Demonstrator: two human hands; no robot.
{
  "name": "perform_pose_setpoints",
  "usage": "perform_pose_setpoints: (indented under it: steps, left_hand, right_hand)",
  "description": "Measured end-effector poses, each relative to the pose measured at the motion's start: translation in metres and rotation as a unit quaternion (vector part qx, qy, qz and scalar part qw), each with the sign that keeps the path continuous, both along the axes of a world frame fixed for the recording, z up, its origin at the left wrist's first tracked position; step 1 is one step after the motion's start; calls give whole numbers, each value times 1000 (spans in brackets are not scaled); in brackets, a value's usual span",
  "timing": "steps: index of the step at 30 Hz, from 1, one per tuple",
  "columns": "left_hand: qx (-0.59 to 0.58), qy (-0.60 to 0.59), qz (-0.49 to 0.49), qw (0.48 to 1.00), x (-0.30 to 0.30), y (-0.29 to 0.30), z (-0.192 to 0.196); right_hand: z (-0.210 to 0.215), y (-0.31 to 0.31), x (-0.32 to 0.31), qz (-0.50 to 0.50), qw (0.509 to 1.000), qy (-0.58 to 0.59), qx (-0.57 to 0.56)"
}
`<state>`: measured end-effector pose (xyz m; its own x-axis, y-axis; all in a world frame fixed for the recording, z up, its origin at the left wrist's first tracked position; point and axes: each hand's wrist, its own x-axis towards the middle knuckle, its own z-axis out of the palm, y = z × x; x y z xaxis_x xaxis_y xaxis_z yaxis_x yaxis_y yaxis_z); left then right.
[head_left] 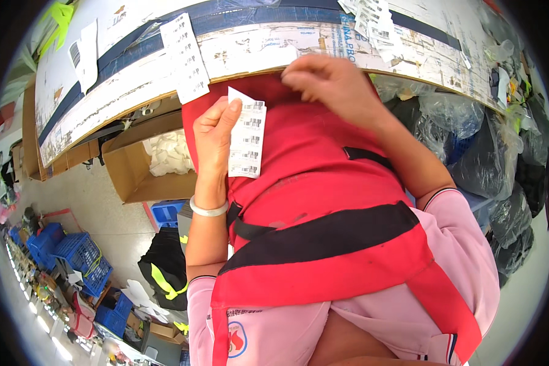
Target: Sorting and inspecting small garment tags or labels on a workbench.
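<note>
My left hand point(216, 131) pinches a strip of white barcode labels point(247, 143) between thumb and fingers, upright in front of the red apron point(317, 165). To its right, my right hand point(329, 79) hovers by the table's near edge, fingers curled together and slightly blurred. Whatever its fingertips may hold cannot be made out. A blank white piece of paper point(274, 59) lies on the table just beside those fingertips. Another printed label strip point(186, 58) hangs over the table edge, close to my left hand.
The cardboard-covered table point(134, 85) carries more label strips point(372, 27) at the back right and a white tag point(86, 55) at left. Below it stands an open carton point(125, 171) with pale scraps. Bagged dark goods point(482, 146) crowd the right; blue baskets point(82, 259) stand at left.
</note>
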<state>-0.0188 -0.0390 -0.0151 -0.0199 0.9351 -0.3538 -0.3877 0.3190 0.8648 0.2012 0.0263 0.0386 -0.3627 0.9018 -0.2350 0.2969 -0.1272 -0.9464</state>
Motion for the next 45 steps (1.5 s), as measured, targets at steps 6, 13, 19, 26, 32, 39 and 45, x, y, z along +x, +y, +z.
perform_pose_setpoints:
  steps: [6,13,19,26,32,39,45]
  left_hand:
    - [72,77,29,994,4,-1,-2]
    - [-53,-76,22,995,-9,2,-16]
    - [-133,-145,99,975,-8,11,-26]
    - [-92,-128,27,987,-8,8,-31]
    - [-77,-98,18,992,-7,7,-32]
    - [-75,-94,19,993,-8,7,-32]
    - [-72,-102,21,992,-7,8,-32]
  right_hand:
    - [-19,-14,-35,52,998,43,-3]
    - [-41,-25,-46,132,875,-101,455]
    - [-30,-15,-41,127,923,-51,360]
    - [-19,46,-8,21,999,-24,-7]
    - [-24,52,-11,12,998,-46,-35]
    - [-32,52,-12,7,999,-24,-47]
    - [-30,53,-14,6,998,-41,-46]
